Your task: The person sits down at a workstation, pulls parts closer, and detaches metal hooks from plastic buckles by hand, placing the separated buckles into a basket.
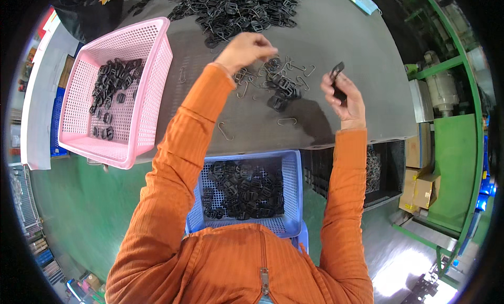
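My left hand [245, 51], fingers pinched together, hovers over the left edge of a small pile of black plastic buckles [283, 86]. Whatever lies between its fingertips is too small to make out. Bent metal wire hooks [242, 88] are mixed in with that pile and scattered around it. Off to the right, above the grey table, my right hand [344, 99] is closed around a black plastic buckle [337, 69], which sticks up past the fingers. Two loose wire hooks [287, 121] lie nearer the table's front edge.
A large heap of black buckles [236, 10] covers the far table. At left stands a pink basket [144, 89] partly filled with buckles. Below the front edge, a blue basket [291, 191] holds more. A black crate [391, 167] sits at right; a face mask [363, 3] lies far right.
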Tool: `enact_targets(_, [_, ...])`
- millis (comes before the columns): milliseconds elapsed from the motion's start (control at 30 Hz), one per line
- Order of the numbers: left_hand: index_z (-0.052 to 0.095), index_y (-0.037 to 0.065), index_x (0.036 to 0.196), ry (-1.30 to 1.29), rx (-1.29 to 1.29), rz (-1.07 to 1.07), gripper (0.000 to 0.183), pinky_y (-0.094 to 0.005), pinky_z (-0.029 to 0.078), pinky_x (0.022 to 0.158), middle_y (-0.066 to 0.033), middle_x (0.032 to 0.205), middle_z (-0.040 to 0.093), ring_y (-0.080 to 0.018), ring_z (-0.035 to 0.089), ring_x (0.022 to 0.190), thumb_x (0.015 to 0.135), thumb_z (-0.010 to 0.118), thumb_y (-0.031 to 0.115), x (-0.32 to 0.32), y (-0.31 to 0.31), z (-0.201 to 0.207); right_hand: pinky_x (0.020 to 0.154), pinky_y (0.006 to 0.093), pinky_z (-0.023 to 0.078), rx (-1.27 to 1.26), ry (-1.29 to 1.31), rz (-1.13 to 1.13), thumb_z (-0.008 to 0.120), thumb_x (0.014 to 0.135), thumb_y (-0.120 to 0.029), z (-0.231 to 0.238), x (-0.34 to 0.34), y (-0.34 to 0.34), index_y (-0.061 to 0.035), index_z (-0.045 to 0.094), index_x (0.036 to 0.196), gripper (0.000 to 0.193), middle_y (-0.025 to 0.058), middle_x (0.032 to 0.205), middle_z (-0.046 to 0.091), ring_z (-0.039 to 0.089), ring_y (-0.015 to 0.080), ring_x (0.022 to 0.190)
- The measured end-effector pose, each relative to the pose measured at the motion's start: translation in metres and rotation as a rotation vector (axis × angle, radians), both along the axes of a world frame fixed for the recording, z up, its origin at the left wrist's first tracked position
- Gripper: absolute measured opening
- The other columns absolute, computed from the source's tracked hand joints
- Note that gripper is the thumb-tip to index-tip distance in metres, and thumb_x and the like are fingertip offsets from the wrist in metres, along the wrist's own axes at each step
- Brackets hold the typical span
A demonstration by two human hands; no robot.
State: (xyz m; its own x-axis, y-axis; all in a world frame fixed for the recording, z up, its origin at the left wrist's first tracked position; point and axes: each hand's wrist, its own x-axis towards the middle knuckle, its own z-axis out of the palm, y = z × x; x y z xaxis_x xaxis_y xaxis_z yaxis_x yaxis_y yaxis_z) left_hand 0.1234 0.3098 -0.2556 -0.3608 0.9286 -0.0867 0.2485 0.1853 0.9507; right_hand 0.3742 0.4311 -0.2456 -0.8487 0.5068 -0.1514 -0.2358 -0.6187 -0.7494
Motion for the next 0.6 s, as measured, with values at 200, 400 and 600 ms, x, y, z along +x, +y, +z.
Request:
enact_targets(200, [0.067,0.002,0.085,0.665,-0.124,0.181,0.043,-0.0325,0.05,0.07,-0.0111,0.081,0.067,-0.0231,0.064,0.075,0.071,0.072,0.044,0.016,0.004,-0.029,0.06,0.0242,0.046,0.817,-0.189,0.851,0.067,0.075,-0.011,0.014,-0.011,-0.077,-0.0024,0.064,0.082,0.012,0.0016,0.072,0.063,0.057,0.0089,0.065])
enact_targets(400, [0.065,0.0,0.084,0.213,-0.004,0.072,0.022,-0.0271,0.046,0.062,-0.0036,0.076,0.065,-0.0125,0.059,0.068,0.074,0.073,0.018,-0.005,0.003,-0.031,0.071,0.031,0.05,0.96,-0.246,0.559,0.067,0.072,-0.013,0.016,-0.031,-0.107,0.0004,0.063,0.086,0.019,0.0104,0.084,0.066,0.063,0.0182,0.078])
enact_targets(600, [0.065,0.002,0.09,-0.177,0.085,0.215,0.018,-0.0232,0.044,0.068,-0.0008,0.081,0.064,-0.0081,0.057,0.074,0.079,0.068,0.016,-0.017,-0.019,0.012,0.069,0.037,0.05,1.649,-0.642,-0.167,0.072,0.072,-0.018,-0.022,-0.058,-0.056,-0.0048,0.064,0.091,0.024,0.0113,0.089,0.064,0.063,0.0276,0.079])
